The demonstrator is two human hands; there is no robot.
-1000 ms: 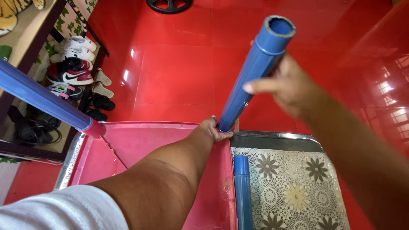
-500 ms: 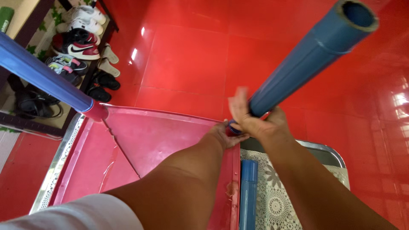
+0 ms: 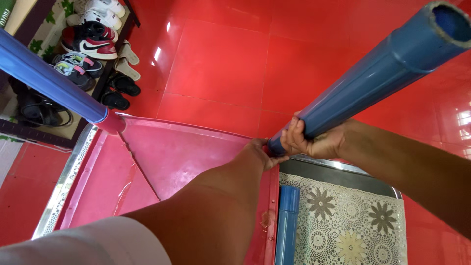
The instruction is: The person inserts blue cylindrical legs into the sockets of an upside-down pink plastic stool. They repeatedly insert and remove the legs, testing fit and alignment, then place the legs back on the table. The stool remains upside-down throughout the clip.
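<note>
Red floor tiles (image 3: 221, 64) shine below, with shoes (image 3: 91, 41) on a rack at the left. Near the middle, the right hand (image 3: 314, 142) has its fingers clamped around the lower end of a tilted blue pipe (image 3: 373, 73). The left hand (image 3: 262, 152) touches the pipe's base at the corner of a pink panel (image 3: 186, 152); its fingers are hidden, so I cannot tell their state.

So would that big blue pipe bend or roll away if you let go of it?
The blue pipe looks straight and hollow, so probably stiff and fairly light. Being round and glossy, it would likely roll or slip. Both hands, right and left, grip its lower end.
</note>
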